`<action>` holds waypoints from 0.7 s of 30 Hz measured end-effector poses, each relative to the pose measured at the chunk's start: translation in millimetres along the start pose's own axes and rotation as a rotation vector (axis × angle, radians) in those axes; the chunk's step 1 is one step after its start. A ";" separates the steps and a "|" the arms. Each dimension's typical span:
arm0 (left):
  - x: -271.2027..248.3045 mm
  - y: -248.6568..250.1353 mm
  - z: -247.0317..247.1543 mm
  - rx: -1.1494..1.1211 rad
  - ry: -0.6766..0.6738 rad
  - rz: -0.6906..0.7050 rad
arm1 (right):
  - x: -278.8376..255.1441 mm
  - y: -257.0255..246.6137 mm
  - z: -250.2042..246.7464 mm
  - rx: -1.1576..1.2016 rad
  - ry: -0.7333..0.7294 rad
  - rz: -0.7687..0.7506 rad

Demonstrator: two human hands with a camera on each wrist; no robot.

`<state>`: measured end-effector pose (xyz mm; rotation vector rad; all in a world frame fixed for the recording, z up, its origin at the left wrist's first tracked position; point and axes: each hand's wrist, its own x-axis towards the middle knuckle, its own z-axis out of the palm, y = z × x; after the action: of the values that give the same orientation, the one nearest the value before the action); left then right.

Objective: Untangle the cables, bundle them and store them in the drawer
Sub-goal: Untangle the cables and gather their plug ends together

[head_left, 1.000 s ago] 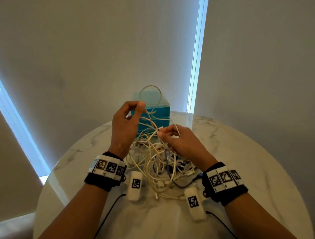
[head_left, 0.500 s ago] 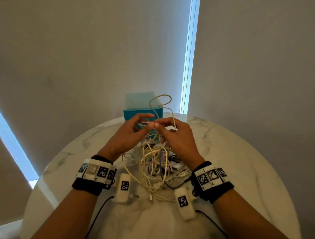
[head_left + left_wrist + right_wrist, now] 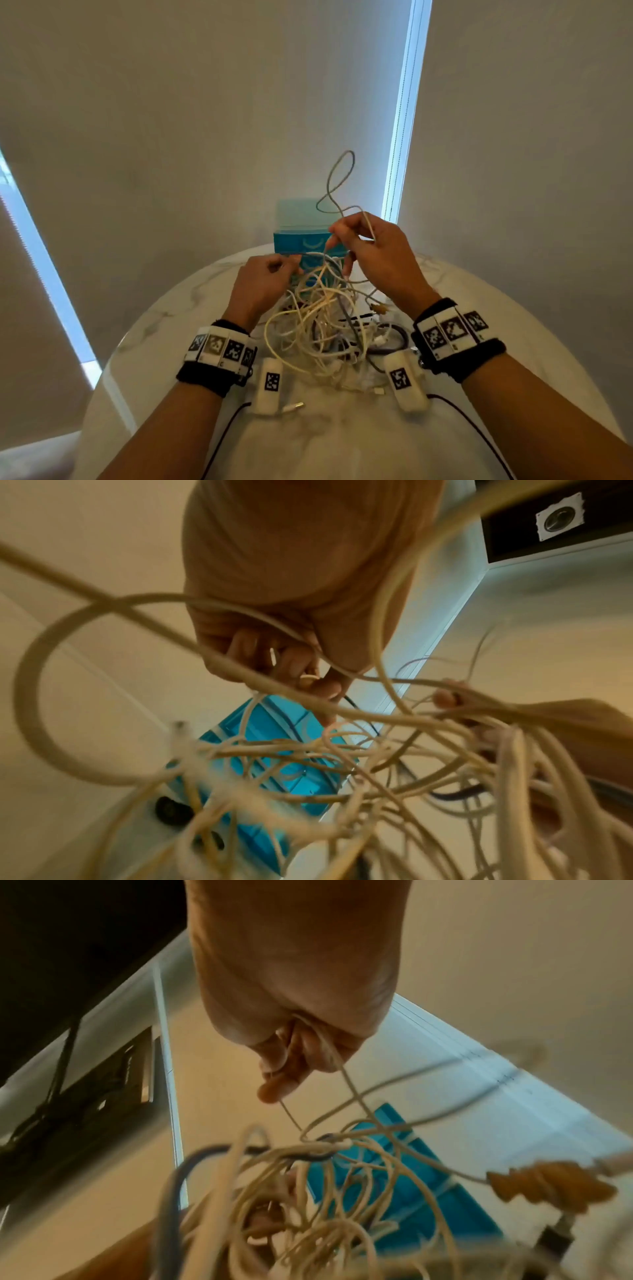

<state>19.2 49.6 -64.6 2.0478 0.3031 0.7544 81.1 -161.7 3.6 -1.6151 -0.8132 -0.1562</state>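
- We are still untangling: the cables (image 3: 329,329) are lying knotted on the surface (image 3: 513,342) before the closed drawer (image 3: 301,240).
- Our right hand (image 3: 373,253) is pinching one strand high; our left hand (image 3: 263,284) is gripping the knot.
- Next, we judge, we are needing a gentle pull-through.

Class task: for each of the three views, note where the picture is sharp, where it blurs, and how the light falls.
Head view: fairly sharp; bright window strips backlight the scene, wide-angle bends the table edge. Left wrist view: left hand fairly clear, near cables smeared, warm cast. Right wrist view: softer; right hand readable, cables and drawer unit blurred, upper left corner dark.
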 end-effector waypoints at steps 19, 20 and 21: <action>-40.1 42.7 -29.2 0.573 -1.128 0.060 | 25.8 -11.4 -29.7 0.281 0.054 0.224; -39.9 43.5 -23.1 0.611 -1.133 0.062 | 27.5 -12.8 -31.2 0.283 0.047 0.222; -37.9 46.0 -18.9 0.633 -1.117 0.097 | 28.5 -13.8 -32.6 0.274 0.037 0.220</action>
<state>-25.6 18.3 -33.9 2.7353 -0.2410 -0.5783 105.4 -179.8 37.6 -1.4258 -0.5951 0.0799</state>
